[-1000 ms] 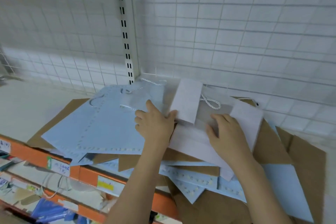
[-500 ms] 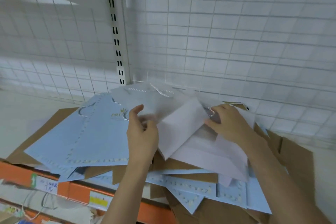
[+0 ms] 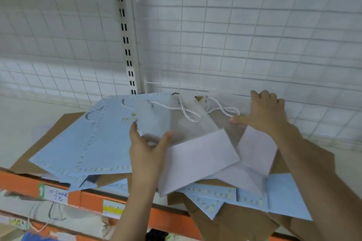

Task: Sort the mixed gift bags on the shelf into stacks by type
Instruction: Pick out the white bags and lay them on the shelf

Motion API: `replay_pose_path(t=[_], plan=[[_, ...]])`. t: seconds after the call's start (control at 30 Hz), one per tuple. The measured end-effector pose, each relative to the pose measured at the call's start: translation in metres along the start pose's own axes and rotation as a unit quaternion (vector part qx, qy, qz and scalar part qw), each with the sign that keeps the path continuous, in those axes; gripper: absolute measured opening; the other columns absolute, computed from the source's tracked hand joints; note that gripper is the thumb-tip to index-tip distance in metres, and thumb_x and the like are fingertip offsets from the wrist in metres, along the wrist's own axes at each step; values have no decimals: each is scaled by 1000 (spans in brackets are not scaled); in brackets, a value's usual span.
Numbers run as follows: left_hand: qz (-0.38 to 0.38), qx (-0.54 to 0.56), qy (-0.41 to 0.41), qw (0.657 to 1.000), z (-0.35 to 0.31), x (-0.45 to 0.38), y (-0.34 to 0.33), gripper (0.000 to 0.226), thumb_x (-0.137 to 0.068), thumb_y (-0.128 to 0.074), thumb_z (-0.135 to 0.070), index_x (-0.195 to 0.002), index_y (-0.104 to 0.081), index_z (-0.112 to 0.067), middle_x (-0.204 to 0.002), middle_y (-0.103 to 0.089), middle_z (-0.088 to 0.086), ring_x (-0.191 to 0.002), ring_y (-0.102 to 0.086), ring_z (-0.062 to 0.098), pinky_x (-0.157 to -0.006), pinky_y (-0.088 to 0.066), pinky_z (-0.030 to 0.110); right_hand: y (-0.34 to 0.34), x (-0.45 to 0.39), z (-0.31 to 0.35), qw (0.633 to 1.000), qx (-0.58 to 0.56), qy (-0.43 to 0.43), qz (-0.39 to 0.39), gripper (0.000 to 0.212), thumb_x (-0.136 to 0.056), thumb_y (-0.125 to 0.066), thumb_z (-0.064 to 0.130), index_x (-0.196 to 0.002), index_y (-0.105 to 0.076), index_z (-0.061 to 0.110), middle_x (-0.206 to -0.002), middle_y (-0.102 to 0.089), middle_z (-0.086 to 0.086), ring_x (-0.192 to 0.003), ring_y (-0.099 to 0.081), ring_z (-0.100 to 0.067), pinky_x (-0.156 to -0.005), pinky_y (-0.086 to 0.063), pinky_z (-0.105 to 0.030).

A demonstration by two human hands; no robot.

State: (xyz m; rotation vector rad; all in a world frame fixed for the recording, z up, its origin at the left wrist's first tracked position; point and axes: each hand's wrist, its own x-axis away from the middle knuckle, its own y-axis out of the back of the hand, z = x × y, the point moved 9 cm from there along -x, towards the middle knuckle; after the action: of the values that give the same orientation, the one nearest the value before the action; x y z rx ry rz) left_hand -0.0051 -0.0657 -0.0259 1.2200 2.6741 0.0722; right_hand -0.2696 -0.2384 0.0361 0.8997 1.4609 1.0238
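Both hands are on the frosted see-through plastic gift bag with white twisted rope handles (image 3: 184,121), which lies on top of the messy pile on the white shelf with the orange front rail (image 3: 92,200). The left hand (image 3: 146,149) pinches the bag's near left edge, thumb on top and fingers curled round it. The right hand (image 3: 263,112) lies flat on the bag's far right corner near the wire grid back wall (image 3: 244,35), fingers spread, gripping nothing as far as I can see. A white folded paper bag (image 3: 197,162) sits just below the clear one, partly under it. A light blue paper bag with a dotted border (image 3: 84,143) lies to the left, on brown kraft paper bags (image 3: 231,221).
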Motion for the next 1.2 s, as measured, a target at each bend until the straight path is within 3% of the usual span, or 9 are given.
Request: replay_pose_path(t=[0.2,0.4,0.53,0.63,0.73,0.87,0.97,1.1,1.2], plan=[[46,13,6,999,-2,13,-17,83,-78,-72,-26,-145,-24,-14,-76,-60,-7,-61,-50,-24,-59,-34,-5,26,39,-35,988,-63,-37,-135,74,-62,-78,51,-109,-53,-1,-103,-54,-20,-97,-51,-38,-80,-39,-46],[66,-50,-48,995,-8,22,-39,60,-80,-71,-24,-130,-48,-1,-75,-49,-26,-69,-51,0,-60,-33,-4,9,80,-88,984,-118,-111,-70,59,-81,-55,59,-116,-33,18,-103,-54,-9,-91,-57,-33,-71,-44,-39],[60,-51,-86,993,-24,42,-61,60,-81,-70,-19,-134,-43,-9,-93,-60,-1,-71,-57,12,-63,-34,19,4,102,-126,967,-181,-165,-72,60,-80,-58,56,-118,-35,16,-103,-60,-11,-95,-58,-34,-73,-43,-39],[63,-50,-115,990,-41,65,-86,62,-82,-69,-18,-136,-41,-11,-106,-55,-5,-66,-55,7,-58,-33,12,-3,113,-158,937,-281,-196,-70,55,-84,-62,43,-120,-40,10,-101,-63,-13,-102,-57,-34,-78,-41,-38],[77,-46,-130,987,-53,94,-120,54,-83,-68,-16,-131,-45,-10,-97,-56,-5,-63,-51,-7,-53,-34,1,-11,128,-189,910,-363,-192,-52,41,-88,-57,21,-123,-41,7,-71,-56,0,-79,-56,-25,-70,-37,-29],[96,-48,-121,987,-61,143,-174,48,-85,-66,-17,-128,-46,-14,-92,-57,-7,-66,-54,7,-52,-34,-2,-22,164,-246,896,-403,-184,-10,32,-93,-44,11,-124,-38,12,-73,-51,1,-64,-51,-15,-53,-35,-29],[118,-53,-120,984,-61,176,-215,39,-85,-64,-15,-121,-48,-13,-88,-61,-5,-68,-57,3,-57,-42,6,-28,193,-293,898,-399,-185,-4,30,-96,-39,11,-125,-36,15,-67,-50,-5,-59,-49,-19,-51,-34,-26],[155,-77,-133,976,-55,214,-260,43,-87,-62,-17,-126,-47,-16,-77,-65,-1,-68,-62,10,-64,-52,36,-38,224,-343,892,-400,-213,-8,32,-96,-38,10,-126,-38,22,-68,-56,-12,-54,-49,-22,-49,-36,-28],[170,-93,-127,973,-50,227,-281,47,-87,-62,-19,-131,-44,-19,-80,-66,1,-69,-59,6,-61,-43,9,-48,235,-372,876,-405,-261,-20,34,-96,-40,11,-130,-40,16,-68,-53,-10,-59,-49,-25,-52,-34,-29]])
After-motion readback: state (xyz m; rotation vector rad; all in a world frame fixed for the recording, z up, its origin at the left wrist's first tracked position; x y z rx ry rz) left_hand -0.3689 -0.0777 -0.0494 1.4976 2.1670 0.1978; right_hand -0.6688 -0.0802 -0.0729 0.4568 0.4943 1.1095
